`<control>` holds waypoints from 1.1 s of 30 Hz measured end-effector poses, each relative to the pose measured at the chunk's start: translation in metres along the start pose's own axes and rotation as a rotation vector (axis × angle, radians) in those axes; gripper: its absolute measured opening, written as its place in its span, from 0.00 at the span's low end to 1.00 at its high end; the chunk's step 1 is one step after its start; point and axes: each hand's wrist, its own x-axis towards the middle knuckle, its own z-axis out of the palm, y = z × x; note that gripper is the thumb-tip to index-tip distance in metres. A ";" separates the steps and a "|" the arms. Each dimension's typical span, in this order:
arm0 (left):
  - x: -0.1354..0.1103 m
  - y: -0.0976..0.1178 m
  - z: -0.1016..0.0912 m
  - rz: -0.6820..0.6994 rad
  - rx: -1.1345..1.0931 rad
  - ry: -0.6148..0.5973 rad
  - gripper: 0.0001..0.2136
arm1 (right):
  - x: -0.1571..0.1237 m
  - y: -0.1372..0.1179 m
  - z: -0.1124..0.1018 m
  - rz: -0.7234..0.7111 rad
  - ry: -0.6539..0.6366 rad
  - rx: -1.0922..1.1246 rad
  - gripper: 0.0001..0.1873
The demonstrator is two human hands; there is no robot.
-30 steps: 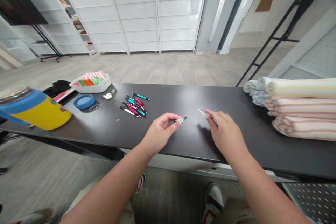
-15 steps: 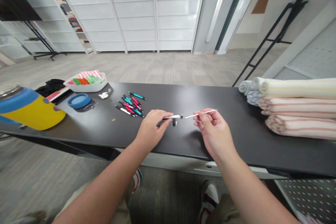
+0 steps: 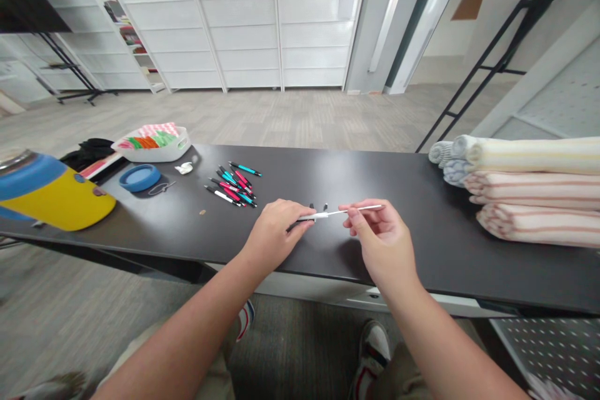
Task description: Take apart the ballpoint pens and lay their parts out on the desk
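Observation:
My left hand (image 3: pixel 280 229) pinches a white pen barrel (image 3: pixel 320 216) between thumb and fingers, its open end facing right. In my right hand (image 3: pixel 379 232) is a thin white pen refill (image 3: pixel 370 207), held between thumb and fingertips. The refill's tip is at the mouth of the barrel; how far inside it reaches I cannot tell. A small black pen part (image 3: pixel 325 206) is on the table just beyond the barrel. Another dark bit shows behind the barrel, mostly hidden. To the left lies a pile of pens (image 3: pixel 232 187) in red, teal and white.
On the dark table (image 3: pixel 290 165) stand a white basket (image 3: pixel 175 149) of colourful items, a blue lid (image 3: pixel 139 178) and a crumpled white piece (image 3: pixel 184 168). A large yellow-blue container (image 3: pixel 60 190) lies at the left. Rolled striped cloths (image 3: pixel 539 190) are stacked at the right.
The white barrel has moved slightly right and toward me. The refill, apart from the barrel before, has come left and now meets its open end.

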 end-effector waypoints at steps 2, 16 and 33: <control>0.000 0.000 0.000 0.011 0.005 -0.002 0.07 | -0.002 -0.002 0.000 -0.021 0.003 -0.036 0.12; -0.002 0.001 0.001 -0.005 -0.013 -0.008 0.06 | -0.002 0.001 -0.006 0.020 -0.079 -0.262 0.16; -0.003 0.001 0.003 -0.003 0.013 -0.031 0.07 | -0.004 0.002 -0.007 0.027 -0.138 -0.319 0.18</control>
